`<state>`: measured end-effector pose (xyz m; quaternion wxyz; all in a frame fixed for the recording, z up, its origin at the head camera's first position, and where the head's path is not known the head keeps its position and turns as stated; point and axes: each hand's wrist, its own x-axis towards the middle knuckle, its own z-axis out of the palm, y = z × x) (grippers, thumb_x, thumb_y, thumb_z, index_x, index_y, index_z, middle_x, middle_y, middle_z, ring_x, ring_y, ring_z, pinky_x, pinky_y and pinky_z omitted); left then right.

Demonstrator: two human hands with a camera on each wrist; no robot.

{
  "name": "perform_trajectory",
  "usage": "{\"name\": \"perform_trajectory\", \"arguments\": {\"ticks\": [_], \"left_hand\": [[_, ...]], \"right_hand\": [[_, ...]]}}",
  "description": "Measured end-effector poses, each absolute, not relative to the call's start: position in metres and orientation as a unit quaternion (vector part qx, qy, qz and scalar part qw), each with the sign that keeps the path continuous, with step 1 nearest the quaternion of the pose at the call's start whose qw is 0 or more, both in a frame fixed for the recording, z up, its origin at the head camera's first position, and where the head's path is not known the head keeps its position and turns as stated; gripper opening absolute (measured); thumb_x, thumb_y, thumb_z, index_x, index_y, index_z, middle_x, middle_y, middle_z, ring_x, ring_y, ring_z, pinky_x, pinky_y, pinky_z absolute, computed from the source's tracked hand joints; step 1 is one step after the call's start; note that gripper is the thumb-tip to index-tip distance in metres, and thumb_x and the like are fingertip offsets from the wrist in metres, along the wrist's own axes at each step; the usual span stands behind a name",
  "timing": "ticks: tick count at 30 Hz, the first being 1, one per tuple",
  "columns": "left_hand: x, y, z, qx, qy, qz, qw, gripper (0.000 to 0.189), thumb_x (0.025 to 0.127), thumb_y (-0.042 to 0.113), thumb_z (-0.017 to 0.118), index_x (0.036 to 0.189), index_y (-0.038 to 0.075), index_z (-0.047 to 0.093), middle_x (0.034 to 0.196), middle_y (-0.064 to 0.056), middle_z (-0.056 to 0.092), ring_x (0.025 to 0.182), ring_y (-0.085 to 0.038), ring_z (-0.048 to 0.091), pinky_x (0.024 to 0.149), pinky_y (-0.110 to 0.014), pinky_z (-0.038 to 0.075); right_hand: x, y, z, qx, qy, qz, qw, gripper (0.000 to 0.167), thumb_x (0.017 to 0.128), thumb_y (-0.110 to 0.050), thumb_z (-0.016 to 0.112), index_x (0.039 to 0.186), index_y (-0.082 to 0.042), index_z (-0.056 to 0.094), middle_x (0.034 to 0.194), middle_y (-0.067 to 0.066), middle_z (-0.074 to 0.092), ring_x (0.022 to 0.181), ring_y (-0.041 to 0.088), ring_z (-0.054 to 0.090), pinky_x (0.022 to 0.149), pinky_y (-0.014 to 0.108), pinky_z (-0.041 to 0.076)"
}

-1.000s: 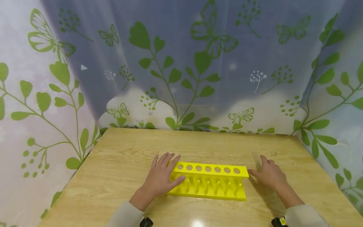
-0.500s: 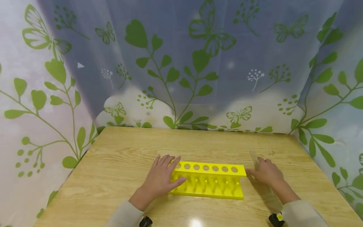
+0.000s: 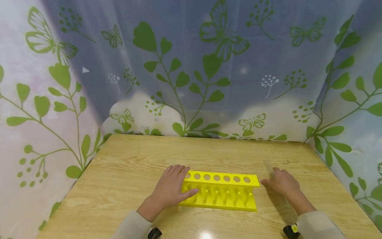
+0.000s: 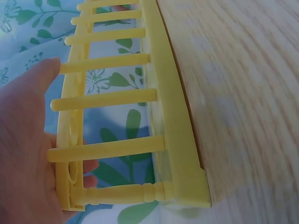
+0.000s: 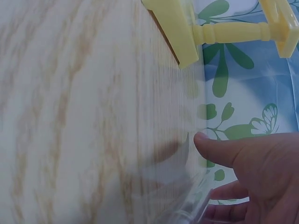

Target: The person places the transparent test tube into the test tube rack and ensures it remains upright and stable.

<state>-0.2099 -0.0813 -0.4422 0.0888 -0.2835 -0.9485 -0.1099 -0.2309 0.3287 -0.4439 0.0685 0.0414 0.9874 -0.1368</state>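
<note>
On the wooden counter (image 3: 134,154) before leaf-printed drapes (image 3: 191,46), the left hand (image 3: 168,187) grips the yellow rack (image 3: 221,183) by its left end; whether the right hand (image 3: 284,184), right of it, pinches the clear object (image 5: 186,209), I cannot tell.

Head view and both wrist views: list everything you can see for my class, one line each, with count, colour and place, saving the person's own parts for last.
Rack: 1, yellow, on the table, with holes along its top
Clear object: at least 1, transparent, by the right hand; kind and exact count unclear
Table: 1, light wood-grain, under the rack
Small marks: one cluster, dark, on the table beyond the right hand
Backdrop: blue-grey and white with green leaves and butterflies, behind the table and at both sides; number of sheets unclear
Wrist devices: 2, mostly black, one at each wrist
Sleeves: 2, pale grey, one per arm
Left hand: 1, bare, gripping the rack's left end
Right hand: 1, bare, right of the rack, apart from it
</note>
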Motion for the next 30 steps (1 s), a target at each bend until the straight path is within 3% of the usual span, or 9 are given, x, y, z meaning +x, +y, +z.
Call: {"name": "perform_trajectory", "arguments": {"ticks": [6, 12, 18, 30], "left_hand": [[-0.207, -0.082, -0.445, -0.280, -0.949, -0.120, 0.086, 0.087, 0.089, 0.071, 0.045, 0.148, 0.007, 0.040, 0.138, -0.011, 0.051, 0.129, -0.029, 0.045, 0.114, -0.049, 0.027], [-0.206, -0.080, -0.445, -0.282, -0.947, -0.125, 0.088, 0.087, 0.089, 0.071, 0.046, 0.147, 0.006, 0.040, 0.138, -0.011, 0.051, 0.129, -0.030, 0.046, 0.114, -0.050, 0.027], [-0.208, -0.079, -0.445, -0.281, -0.947, -0.126, 0.090, 0.088, 0.088, 0.071, 0.046, 0.148, 0.008, 0.039, 0.138, -0.011, 0.050, 0.129, -0.030, 0.045, 0.114, -0.049, 0.027], [-0.209, -0.077, -0.443, -0.276, -0.946, -0.141, 0.091, 0.086, 0.088, 0.067, 0.051, 0.149, 0.008, 0.039, 0.139, -0.012, 0.050, 0.130, -0.031, 0.044, 0.115, -0.051, 0.024]], "right_hand": [[-0.230, 0.333, -0.451, 0.047, 0.985, -0.148, 0.074, 0.082, 0.088, -0.047, 0.067, 0.129, 0.019, 0.042, 0.112, 0.036, 0.057, 0.093, 0.046, 0.060, 0.071, 0.053, 0.052], [-0.230, 0.336, -0.451, 0.053, 0.985, -0.142, 0.081, 0.080, 0.090, -0.047, 0.064, 0.132, 0.018, 0.043, 0.124, 0.038, 0.052, 0.104, 0.053, 0.056, 0.072, 0.055, 0.052], [-0.230, 0.339, -0.449, 0.057, 0.985, -0.148, 0.073, 0.079, 0.090, -0.048, 0.064, 0.130, 0.018, 0.046, 0.122, 0.037, 0.055, 0.098, 0.050, 0.059, 0.066, 0.051, 0.053], [-0.230, 0.341, -0.447, 0.071, 0.982, -0.163, 0.056, 0.058, 0.092, -0.038, 0.066, 0.120, 0.013, 0.058, 0.109, 0.030, 0.064, 0.077, 0.031, 0.063, 0.056, 0.039, 0.050]]}}
